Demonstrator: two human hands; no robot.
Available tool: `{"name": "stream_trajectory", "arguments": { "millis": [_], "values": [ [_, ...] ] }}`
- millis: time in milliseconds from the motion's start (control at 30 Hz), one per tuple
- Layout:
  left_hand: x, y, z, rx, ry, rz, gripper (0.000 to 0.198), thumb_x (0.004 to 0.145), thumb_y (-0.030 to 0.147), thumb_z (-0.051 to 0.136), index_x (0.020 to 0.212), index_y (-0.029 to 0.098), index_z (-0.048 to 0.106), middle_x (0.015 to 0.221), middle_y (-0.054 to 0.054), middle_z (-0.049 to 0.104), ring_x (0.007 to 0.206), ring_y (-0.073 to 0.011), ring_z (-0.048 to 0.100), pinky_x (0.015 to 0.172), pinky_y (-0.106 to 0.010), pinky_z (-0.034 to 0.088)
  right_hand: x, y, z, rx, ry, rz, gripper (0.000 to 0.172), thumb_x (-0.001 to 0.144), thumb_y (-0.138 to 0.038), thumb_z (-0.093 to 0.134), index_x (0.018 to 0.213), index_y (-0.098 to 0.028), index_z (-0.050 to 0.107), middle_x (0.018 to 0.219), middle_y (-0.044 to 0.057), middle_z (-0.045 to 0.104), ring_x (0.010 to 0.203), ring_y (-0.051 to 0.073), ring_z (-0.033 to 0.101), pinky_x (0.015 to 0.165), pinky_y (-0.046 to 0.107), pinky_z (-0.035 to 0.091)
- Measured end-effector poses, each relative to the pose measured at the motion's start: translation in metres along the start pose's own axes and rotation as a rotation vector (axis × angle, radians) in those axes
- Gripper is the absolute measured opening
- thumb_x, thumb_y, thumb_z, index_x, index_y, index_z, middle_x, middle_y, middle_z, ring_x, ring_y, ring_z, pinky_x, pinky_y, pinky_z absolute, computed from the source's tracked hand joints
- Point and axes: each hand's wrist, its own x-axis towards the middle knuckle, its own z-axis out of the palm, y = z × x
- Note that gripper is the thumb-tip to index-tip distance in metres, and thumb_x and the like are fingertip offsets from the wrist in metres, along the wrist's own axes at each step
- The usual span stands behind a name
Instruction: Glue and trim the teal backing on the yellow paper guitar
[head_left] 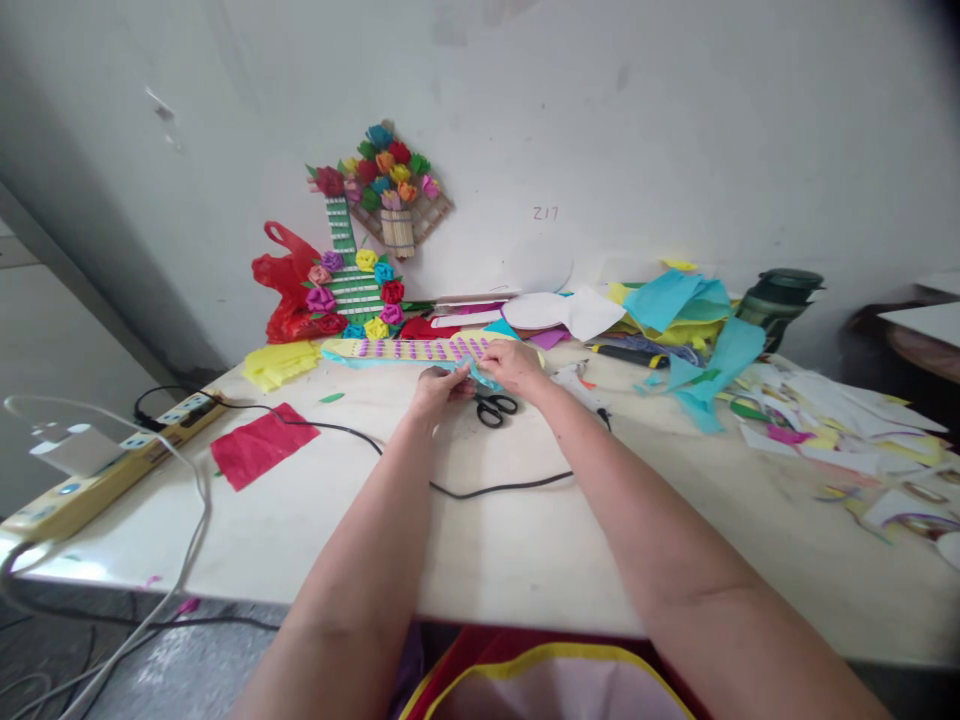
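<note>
Well, I can see the left hand (pixel 444 384) in the middle of the frame, pinching light blue paper (pixel 484 379) with its fingertips. The right hand (pixel 513 364) is just beside it, with its fingers bent down at the same paper, but I cannot tell if they pinch it too. Just below the hands lie scissors (pixel 495 408) with black handles. Behind the hands is a long yellow shape (pixel 412 349) with purple dots. Out to the left of the frame lie a red sheet (pixel 264 446) and a yellow power strip (pixel 112 470). At the upper left, a green striped shape (pixel 354 285) with paper flowers stands by the wall. At the right are a dark green bottle (pixel 777 302) and lots of paper scraps (pixel 855 420).
</note>
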Motion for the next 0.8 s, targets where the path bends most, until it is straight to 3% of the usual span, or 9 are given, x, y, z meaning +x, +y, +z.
{"name": "stream_trajectory", "arguments": {
  "millis": [200, 300, 400, 533, 667, 800],
  "values": [
    [0.001, -0.001, 0.012, 0.403, 0.26, 0.327, 0.025, 0.067, 0.037, 0.066, 0.068, 0.016, 0.054, 0.052, 0.001, 0.057, 0.048, -0.0148, 0.058, 0.051, -0.026, 0.046, 0.001, 0.005, -0.001, 0.016, 0.025, 0.011, 0.022, 0.081, -0.025, 0.048, 0.08, -0.02, 0.069, 0.089, 0.003, 0.067, 0.081, 0.015, 0.056, 0.064, 0.023, 0.035],
    [-0.004, 0.004, 0.014, 0.857, 0.465, 0.575, 0.03, 0.065, 0.035, 0.069, 0.09, 0.02, 0.06, 0.063, -0.001, 0.059, 0.068, -0.019, 0.061, 0.064, -0.029, 0.046, 0.002, 0.007, -0.002, 0.008, 0.026, 0.012, 0.022, 0.081, -0.026, 0.049, 0.083, -0.019, 0.07, 0.091, 0.003, 0.067, 0.081, 0.015, 0.056, 0.065, 0.023, 0.036],
    [-0.01, 0.013, 0.013, 1.18, 0.549, 0.778, 0.042, 0.067, 0.038, 0.068, 0.106, 0.024, 0.06, 0.096, -0.009, 0.062, 0.097, -0.0269, 0.055, 0.078, -0.036, 0.042, 0.001, 0.009, -0.003, 0.011, 0.021, 0.002, 0.022, 0.082, -0.024, 0.049, 0.085, -0.019, 0.07, 0.092, 0.004, 0.067, 0.082, 0.015, 0.057, 0.065, 0.023, 0.036],
    [-0.011, 0.021, 0.006, 1.353, 0.484, 0.936, 0.035, 0.068, 0.04, 0.068, 0.1, 0.028, 0.065, 0.122, -0.007, 0.054, 0.118, -0.0328, 0.039, 0.093, -0.045, 0.03, 0.001, 0.011, -0.002, 0.004, -0.002, -0.023, 0.021, 0.082, -0.026, 0.051, 0.084, -0.019, 0.07, 0.091, 0.004, 0.067, 0.084, 0.016, 0.057, 0.067, 0.024, 0.037],
    [-0.003, 0.021, -0.004, 1.368, 0.297, 0.957, 0.017, 0.072, 0.037, 0.064, 0.086, 0.028, 0.069, 0.109, -0.003, 0.063, 0.113, -0.0294, 0.043, 0.097, -0.046, 0.024, 0.003, 0.013, 0.002, -0.041, -0.061, -0.064, 0.021, 0.082, -0.027, 0.051, 0.084, -0.018, 0.07, 0.092, 0.005, 0.067, 0.088, 0.017, 0.057, 0.071, 0.025, 0.038],
    [0.001, 0.018, -0.009, 1.349, 0.179, 0.922, 0.014, 0.076, 0.034, 0.061, 0.083, 0.028, 0.071, 0.096, -0.001, 0.069, 0.099, -0.0248, 0.051, 0.091, -0.043, 0.031, 0.004, 0.012, 0.004, -0.059, -0.086, -0.109, 0.021, 0.084, -0.027, 0.051, 0.083, -0.017, 0.069, 0.092, 0.007, 0.067, 0.089, 0.018, 0.056, 0.073, 0.025, 0.037]
  ]
}}
